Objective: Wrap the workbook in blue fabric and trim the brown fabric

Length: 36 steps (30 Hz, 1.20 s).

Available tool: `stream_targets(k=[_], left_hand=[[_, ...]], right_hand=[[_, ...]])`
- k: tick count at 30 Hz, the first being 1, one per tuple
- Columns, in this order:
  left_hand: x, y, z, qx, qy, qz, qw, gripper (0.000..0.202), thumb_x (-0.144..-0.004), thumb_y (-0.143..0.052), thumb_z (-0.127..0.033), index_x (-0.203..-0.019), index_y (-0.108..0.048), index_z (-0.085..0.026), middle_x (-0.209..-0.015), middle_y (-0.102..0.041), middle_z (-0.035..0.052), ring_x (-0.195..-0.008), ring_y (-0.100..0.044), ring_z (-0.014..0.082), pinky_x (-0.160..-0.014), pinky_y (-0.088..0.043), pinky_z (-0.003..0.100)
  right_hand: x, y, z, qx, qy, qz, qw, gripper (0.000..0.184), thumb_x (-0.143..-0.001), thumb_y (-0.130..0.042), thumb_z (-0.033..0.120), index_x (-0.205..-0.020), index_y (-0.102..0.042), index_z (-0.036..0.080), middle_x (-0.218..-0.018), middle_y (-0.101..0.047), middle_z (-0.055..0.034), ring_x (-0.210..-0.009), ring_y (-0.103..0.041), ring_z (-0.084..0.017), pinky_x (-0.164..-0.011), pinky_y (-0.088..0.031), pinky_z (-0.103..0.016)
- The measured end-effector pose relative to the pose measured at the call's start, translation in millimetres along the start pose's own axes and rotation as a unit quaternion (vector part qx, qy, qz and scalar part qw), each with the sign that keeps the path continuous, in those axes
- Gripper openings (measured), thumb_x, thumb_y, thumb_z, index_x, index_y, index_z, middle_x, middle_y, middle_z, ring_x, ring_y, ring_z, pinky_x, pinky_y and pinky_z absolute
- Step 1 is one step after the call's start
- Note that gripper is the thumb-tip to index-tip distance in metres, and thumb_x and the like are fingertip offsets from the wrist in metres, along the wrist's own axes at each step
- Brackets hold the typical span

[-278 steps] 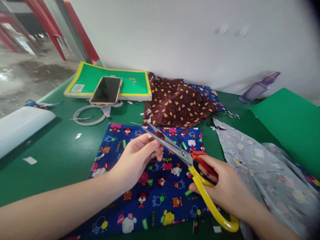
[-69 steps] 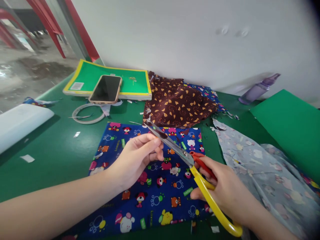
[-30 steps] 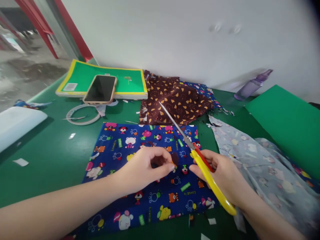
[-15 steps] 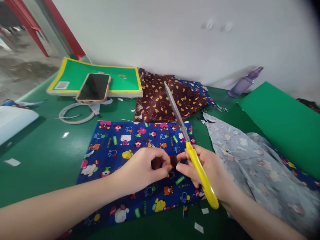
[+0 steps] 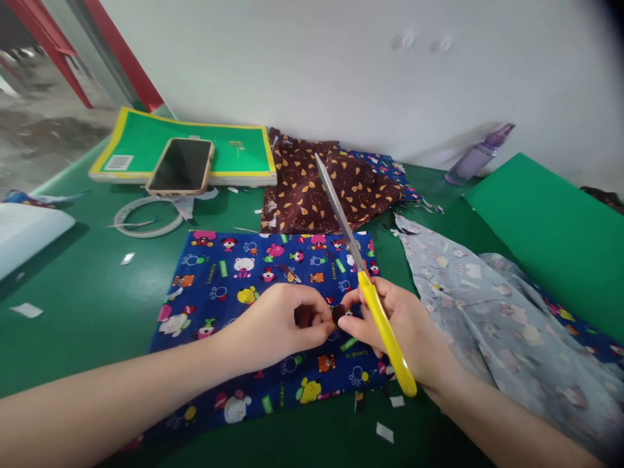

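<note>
A small dark brown scrap of fabric is pinched between the thumb and fingers of my left hand. My right hand holds yellow-handled scissors, their blades pointing up and away from me. The thumb and forefinger of that hand reach to the right edge of the brown scrap. Beneath both hands lies a blue cloth printed with cartoon animals. Behind it rests a brown patterned cloth, and to the right spreads a grey-white printed cloth.
A phone lies on a green-and-yellow book, with a roll of tape in front. At the back right, a purple spray bottle leans near the wall beside a green board. Paper scraps dot the green table.
My right hand and the scissors have shifted slightly left, bringing its thumb and forefinger closer to the brown scrap. My left hand stays nearly still. The whole view has tilted slightly.
</note>
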State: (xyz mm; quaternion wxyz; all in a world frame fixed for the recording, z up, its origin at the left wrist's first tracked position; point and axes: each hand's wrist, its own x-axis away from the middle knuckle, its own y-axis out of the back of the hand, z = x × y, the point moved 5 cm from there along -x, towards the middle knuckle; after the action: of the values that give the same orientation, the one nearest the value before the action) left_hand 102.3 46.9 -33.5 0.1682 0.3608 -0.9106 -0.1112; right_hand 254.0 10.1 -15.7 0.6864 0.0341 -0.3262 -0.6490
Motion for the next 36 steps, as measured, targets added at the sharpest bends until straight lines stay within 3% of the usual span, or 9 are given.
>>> stream_targets(k=[6,9,14,21,27,31,36], left_hand=[[-1,-1.5,3,0.000,-0.018,0.000,1.000,0.013,-0.077,-0.061,-0.030,-0.075,-0.068,-0.020,-0.071,-0.062,-0.0006,-0.064,-0.055,0.0126,-0.057,-0.042,0.023],[-2,-1.0,4,0.009,-0.020,-0.002,1.000,0.015,-0.078,-0.061,-0.032,-0.077,-0.069,-0.020,-0.075,-0.064,0.0007,-0.068,-0.058,0.0143,-0.059,-0.044,0.024],[-1,-0.2,3,0.017,-0.016,-0.009,1.000,0.016,-0.080,-0.059,-0.033,-0.075,-0.067,-0.020,-0.069,-0.062,-0.0006,-0.059,-0.053,0.0122,-0.055,-0.042,0.024],[-1,0.0,2,0.029,-0.016,-0.009,0.999,0.015,-0.079,-0.060,-0.033,-0.080,-0.069,-0.021,-0.072,-0.063,-0.0006,-0.062,-0.055,0.0124,-0.057,-0.043,0.023],[-1,-0.4,3,0.022,0.004,-0.014,1.000,0.018,-0.081,-0.058,-0.034,-0.077,-0.067,-0.020,-0.067,-0.062,-0.0014,-0.057,-0.050,0.0110,-0.053,-0.040,0.023],[1,5.0,4,0.030,0.003,-0.050,0.998,0.019,-0.081,-0.058,-0.036,-0.075,-0.066,-0.019,-0.064,-0.060,-0.0019,-0.057,-0.050,0.0109,-0.053,-0.040,0.023],[5,23.3,2,0.083,-0.033,-0.149,0.985,0.019,-0.082,-0.059,-0.035,-0.073,-0.063,-0.019,-0.071,-0.062,-0.0010,-0.064,-0.055,0.0112,-0.059,-0.043,0.022]], right_hand=[[3,-2,-1,-0.013,-0.007,0.003,1.000,0.027,-0.064,-0.069,0.037,-0.082,-0.051,0.026,-0.066,-0.059,0.0021,-0.044,-0.049,-0.012,-0.040,-0.039,-0.027],[2,-1,-3,-0.020,0.004,0.004,1.000,0.024,-0.065,-0.068,0.038,-0.082,-0.052,0.031,-0.060,-0.056,0.0015,-0.048,-0.053,-0.016,-0.040,-0.039,-0.029],[1,1,-6,-0.032,-0.001,-0.021,0.999,0.026,-0.069,-0.064,0.042,-0.084,-0.053,0.024,-0.051,-0.049,0.0058,-0.047,-0.053,-0.014,-0.045,-0.041,-0.028],[1,0,-3,-0.062,0.019,0.011,0.998,0.028,-0.056,-0.069,0.035,-0.078,-0.052,0.038,-0.054,-0.052,-0.0001,-0.066,-0.061,-0.027,-0.049,-0.045,-0.038],[0,1,-3,-0.048,-0.003,0.001,0.999,0.027,-0.067,-0.068,0.041,-0.084,-0.054,0.025,-0.051,-0.048,0.0063,-0.043,-0.048,-0.012,-0.043,-0.038,-0.027],[-3,8,-3,-0.092,0.034,-0.018,0.995,0.028,-0.072,-0.067,0.045,-0.082,-0.053,0.023,-0.058,-0.050,0.0057,-0.039,-0.038,-0.008,-0.040,-0.035,-0.025],[-9,39,-8,0.011,0.097,-0.116,0.988,0.027,-0.079,-0.059,0.044,-0.097,-0.055,0.025,-0.072,-0.055,0.0018,-0.057,-0.053,-0.015,-0.052,-0.045,-0.029]])
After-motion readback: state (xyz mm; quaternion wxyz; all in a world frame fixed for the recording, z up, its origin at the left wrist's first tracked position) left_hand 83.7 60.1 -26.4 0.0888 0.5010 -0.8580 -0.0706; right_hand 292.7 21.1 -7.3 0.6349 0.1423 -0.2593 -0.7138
